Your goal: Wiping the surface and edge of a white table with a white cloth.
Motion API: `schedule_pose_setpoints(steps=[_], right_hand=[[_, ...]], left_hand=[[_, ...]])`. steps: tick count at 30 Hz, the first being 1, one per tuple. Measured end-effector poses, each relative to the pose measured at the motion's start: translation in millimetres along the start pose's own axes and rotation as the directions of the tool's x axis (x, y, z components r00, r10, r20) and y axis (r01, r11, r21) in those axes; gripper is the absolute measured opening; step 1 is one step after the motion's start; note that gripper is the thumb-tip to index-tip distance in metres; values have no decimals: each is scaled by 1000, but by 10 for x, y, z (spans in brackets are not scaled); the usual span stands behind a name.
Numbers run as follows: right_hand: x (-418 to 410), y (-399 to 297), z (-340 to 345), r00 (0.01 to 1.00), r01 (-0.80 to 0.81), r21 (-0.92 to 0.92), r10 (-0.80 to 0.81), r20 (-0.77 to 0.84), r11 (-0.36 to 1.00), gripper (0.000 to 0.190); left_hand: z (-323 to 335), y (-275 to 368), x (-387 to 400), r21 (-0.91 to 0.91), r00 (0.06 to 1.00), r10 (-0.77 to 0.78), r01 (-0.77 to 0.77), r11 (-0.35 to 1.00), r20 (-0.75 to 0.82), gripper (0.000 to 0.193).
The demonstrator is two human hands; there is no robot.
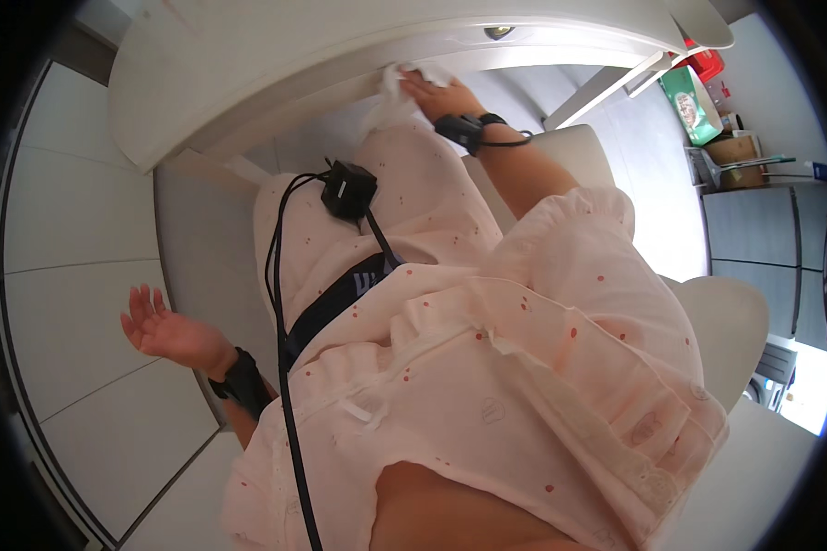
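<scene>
My right hand (437,96) presses a crumpled white cloth or tissue (394,96) to the underside rim of the white table (303,41), just left of a small metal fitting (499,32) on the apron. Part of the cloth hangs down over my right knee. My left hand (179,335) is raised at my left side, palm up and fingers apart, holding nothing. Each wrist carries a black strapped device: the right one (463,131) trails a cable, and the left one (243,382) sits close to my sleeve.
A black box (349,191) with cables hangs over my lap from a black strap (338,303). White cabinet panels (83,206) stand at left. At right are chair seats (723,324), a table leg (593,89), a green carton (689,103), a cardboard box (734,155) and grey cabinets (751,224).
</scene>
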State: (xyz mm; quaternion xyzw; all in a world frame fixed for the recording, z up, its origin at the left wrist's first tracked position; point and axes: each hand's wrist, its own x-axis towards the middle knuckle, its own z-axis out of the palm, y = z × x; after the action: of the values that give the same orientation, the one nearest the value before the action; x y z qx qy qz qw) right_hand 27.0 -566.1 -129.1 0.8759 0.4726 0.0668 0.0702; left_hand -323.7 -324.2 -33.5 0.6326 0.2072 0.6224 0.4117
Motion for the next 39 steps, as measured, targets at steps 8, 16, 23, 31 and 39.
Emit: schedule_pose_setpoints(steps=[8, 16, 23, 31, 39], right_hand=[[-81, 234, 472, 638, -184, 877, 733, -238, 445, 49], [191, 149, 261, 367, -255, 857, 865, -343, 448, 36], [157, 181, 205, 340, 211, 959, 934, 111, -191, 40], [-273, -461, -911, 936, 236, 568, 342, 85, -788, 20], [-357, -879, -1786, 968, -6, 657, -168, -185, -754, 29]], left_hand=[[127, -38, -41, 11, 998, 20, -21, 1000, 58, 48], [110, 26, -40, 42, 997, 38, -40, 998, 63, 49], [23, 26, -45, 54, 999, 14, -16, 998, 39, 49], [253, 129, 9, 7, 981, -13, 12, 1000, 195, 38], [877, 393, 122, -18, 579, -98, 190, 982, 810, 36]])
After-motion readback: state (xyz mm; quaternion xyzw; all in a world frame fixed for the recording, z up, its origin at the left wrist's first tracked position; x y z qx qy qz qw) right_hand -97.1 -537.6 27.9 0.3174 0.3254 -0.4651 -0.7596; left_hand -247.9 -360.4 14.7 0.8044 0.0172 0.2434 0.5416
